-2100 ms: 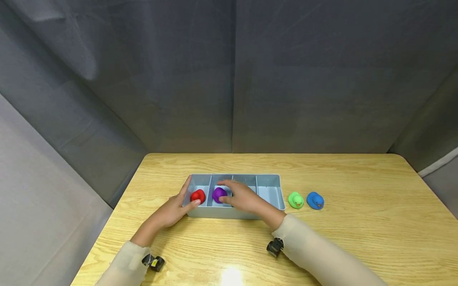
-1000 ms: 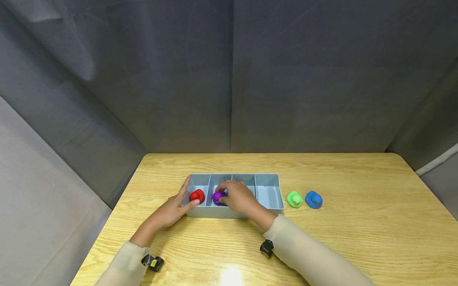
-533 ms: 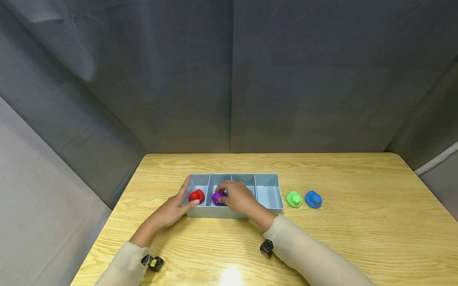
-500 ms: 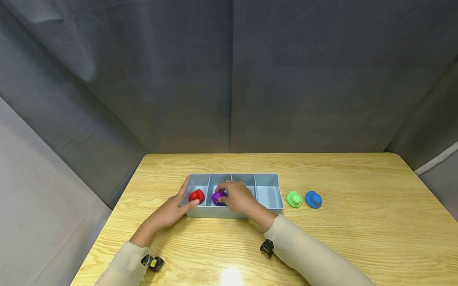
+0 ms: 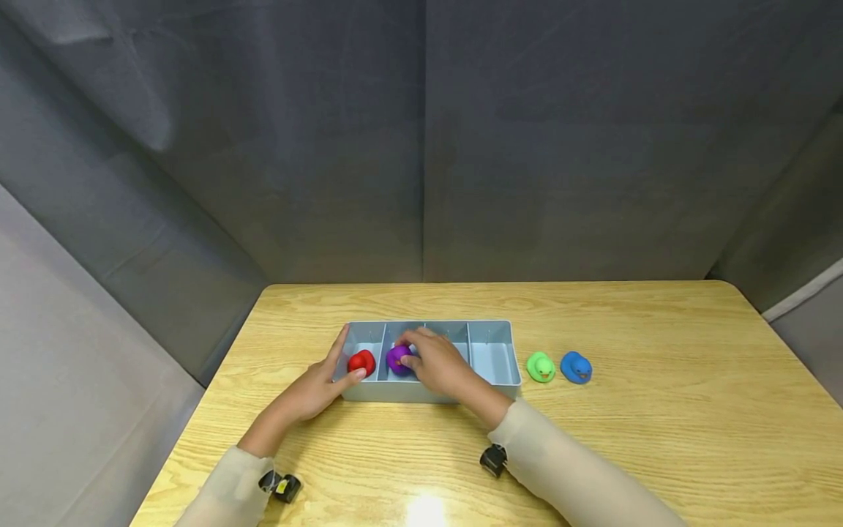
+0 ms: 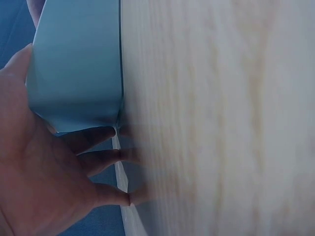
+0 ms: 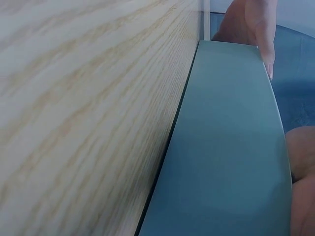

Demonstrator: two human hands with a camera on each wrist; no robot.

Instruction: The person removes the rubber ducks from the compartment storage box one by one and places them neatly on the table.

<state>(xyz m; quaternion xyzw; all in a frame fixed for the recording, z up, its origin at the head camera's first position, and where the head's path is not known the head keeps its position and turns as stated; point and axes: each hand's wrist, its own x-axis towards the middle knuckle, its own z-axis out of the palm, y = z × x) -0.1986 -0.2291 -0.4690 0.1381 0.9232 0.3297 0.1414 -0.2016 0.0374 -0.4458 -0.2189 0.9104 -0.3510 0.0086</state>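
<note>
A grey-blue box (image 5: 408, 393) with a row of compartments stands on the table. My left hand (image 5: 315, 388) rests at its left end with fingers stretched out, thumb over the front rim; in the left wrist view, the left hand (image 6: 47, 172) has its fingers along the end wall, tips down at the table. A red rubber duck (image 5: 361, 361) sits in the leftmost compartment. In the second compartment, my right hand (image 5: 440, 364) pinches a purple rubber duck (image 5: 398, 360) between thumb and fingers. The box wall (image 7: 226, 137) hides the duck from the right wrist view.
To the right of the box, a green rubber duck (image 5: 541, 367) and a blue rubber duck (image 5: 576, 367) sit on the wooden table (image 5: 658, 439). Dark cloth (image 5: 560, 146) hangs behind the table, with a pale panel (image 5: 79, 366) at the left.
My right fingers have closed on the purple duck, which now sits slightly higher and farther left, its beak showing. The left hand has stayed at the box's end.
</note>
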